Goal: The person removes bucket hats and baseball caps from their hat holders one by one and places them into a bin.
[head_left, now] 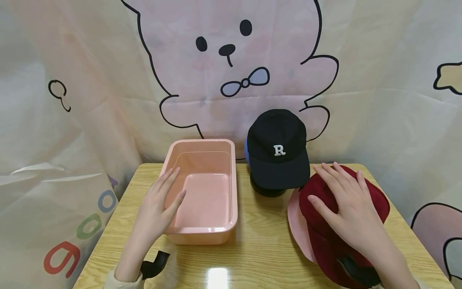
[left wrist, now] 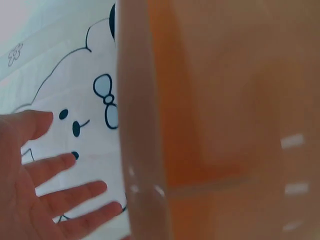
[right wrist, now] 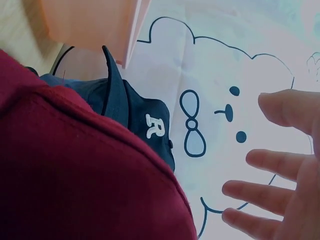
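A pink plastic bin [head_left: 205, 200] stands on the table, and my left hand [head_left: 157, 204] hovers over its left rim with fingers spread. In the left wrist view the bin's wall [left wrist: 240, 100] fills the right side, beside the spread fingers of that hand [left wrist: 60, 195]. On the right, my right hand [head_left: 348, 208] is above a dark red cap [head_left: 314, 224], its fingers spread and nearly straight. A pink hat brim [head_left: 299, 228] sticks out from under the red cap. In the right wrist view the red cap [right wrist: 90, 170] lies close beside the open fingers [right wrist: 270, 195].
A black cap [head_left: 278, 136] with a white letter R sits on a dark stand behind the red cap, with a bit of blue showing at its left. The wooden table [head_left: 263, 249] ends at a patterned cloth [head_left: 144, 80] backdrop.
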Demonstrator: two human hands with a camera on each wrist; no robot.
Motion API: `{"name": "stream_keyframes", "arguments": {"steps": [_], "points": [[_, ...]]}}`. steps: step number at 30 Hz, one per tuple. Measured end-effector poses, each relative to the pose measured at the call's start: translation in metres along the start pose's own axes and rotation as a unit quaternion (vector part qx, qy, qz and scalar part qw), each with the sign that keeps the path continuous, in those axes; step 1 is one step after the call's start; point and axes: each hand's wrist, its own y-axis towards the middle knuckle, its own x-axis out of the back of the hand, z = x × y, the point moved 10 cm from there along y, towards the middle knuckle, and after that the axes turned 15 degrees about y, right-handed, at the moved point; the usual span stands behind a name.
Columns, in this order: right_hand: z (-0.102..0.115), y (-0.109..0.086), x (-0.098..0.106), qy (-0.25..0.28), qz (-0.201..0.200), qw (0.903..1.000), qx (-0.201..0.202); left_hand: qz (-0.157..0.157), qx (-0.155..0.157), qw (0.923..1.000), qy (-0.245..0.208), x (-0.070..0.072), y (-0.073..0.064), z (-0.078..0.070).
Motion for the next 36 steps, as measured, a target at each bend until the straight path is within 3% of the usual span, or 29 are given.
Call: {"name": "stream_keyframes", "arguments": {"steps": [11, 29, 36], "points": [[-0.004, -0.003, 0.011, -0.002, -0.024, 0.9997, 0.01, -0.059, -0.016, 0.9976, -0.034, 0.008, -0.008, 0.007], [-0.019, -0.01, 0.021, 0.004, -0.025, 0.9997, 0.001, -0.108, 0.054, 0.9904, -0.068, 0.011, -0.026, 0.039], [-0.025, -0.012, 0.024, 0.006, -0.024, 0.9997, -0.004, -0.154, 0.049, 0.9844, -0.07, 0.015, -0.033, 0.047]]}}
